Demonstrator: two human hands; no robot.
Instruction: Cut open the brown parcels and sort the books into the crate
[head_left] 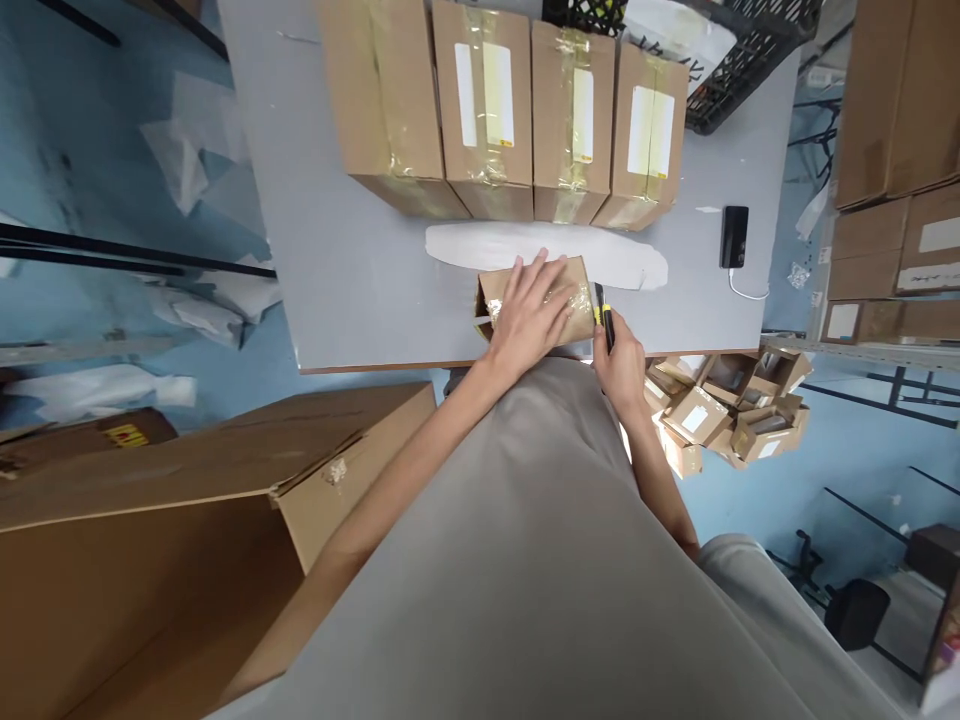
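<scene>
A small cardboard box (579, 280) with shiny tape lies near the front edge of the grey table (360, 310). Its left end gapes open. My left hand (531, 308) rests on top of it, fingers stretched out and spread. At the box's right end, my right hand (621, 368) is closed around a black and yellow utility knife (606, 322). The knife's tip is beside the box; whether it touches the cardboard I cannot tell. Just behind the box lies a long white flat packet (525, 243).
Several taped cartons (487, 110) stand in a row at the back, beside a black plastic crate (739, 75). A phone (734, 237) with a white cable lies at right. A large open carton (360, 480) stands lower left; opened small boxes (701, 415) are piled lower right.
</scene>
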